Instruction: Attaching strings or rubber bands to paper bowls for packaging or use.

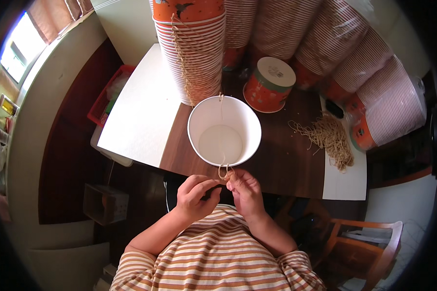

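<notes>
A white paper bucket (250, 128) stands upright on the table in front of me, its open mouth facing up. Thin tan twine (221, 99) comes through its far rim, and a strand runs down inside. At the near rim the twine forms a small loop (223, 170). My right hand (245, 191) pinches the twine just below this loop. Beside it, my left hand (196, 194) is curled, its index fingertip at the same twine and its thumb lower down. Exactly how the left fingers grip the strand is hard to see.
Behind the bucket rises a tall stack of nested buckets (189, 58) with twine down its side. An upside-down orange bucket (269, 89) is right of it. A twine bundle (332, 140) lies at right, near wrapped bucket stacks (395, 116). A wooden chair (364, 242) stands lower right.
</notes>
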Demonstrator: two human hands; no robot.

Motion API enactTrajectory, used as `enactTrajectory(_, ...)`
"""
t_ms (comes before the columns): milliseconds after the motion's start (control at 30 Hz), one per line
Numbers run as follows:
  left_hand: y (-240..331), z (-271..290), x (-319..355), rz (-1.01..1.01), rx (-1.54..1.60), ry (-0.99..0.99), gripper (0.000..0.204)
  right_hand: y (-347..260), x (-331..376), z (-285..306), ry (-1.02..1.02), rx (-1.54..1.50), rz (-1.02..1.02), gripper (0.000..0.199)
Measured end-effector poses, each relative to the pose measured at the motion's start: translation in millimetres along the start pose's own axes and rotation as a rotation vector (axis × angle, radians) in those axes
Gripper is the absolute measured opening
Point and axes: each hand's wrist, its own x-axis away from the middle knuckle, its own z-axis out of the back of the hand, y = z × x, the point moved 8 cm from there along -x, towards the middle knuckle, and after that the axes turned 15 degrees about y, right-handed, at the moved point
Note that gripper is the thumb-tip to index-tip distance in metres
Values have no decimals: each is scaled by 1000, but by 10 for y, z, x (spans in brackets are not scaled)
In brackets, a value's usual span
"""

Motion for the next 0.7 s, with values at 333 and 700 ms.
enactTrajectory(333,-285,-26,19,379,122,-34,13,-161,72,-69,-6,216,176,12)
enactTrajectory(700,-273,-289,-116,640,78,-206,15,-126,28,4,-78,341,292,8)
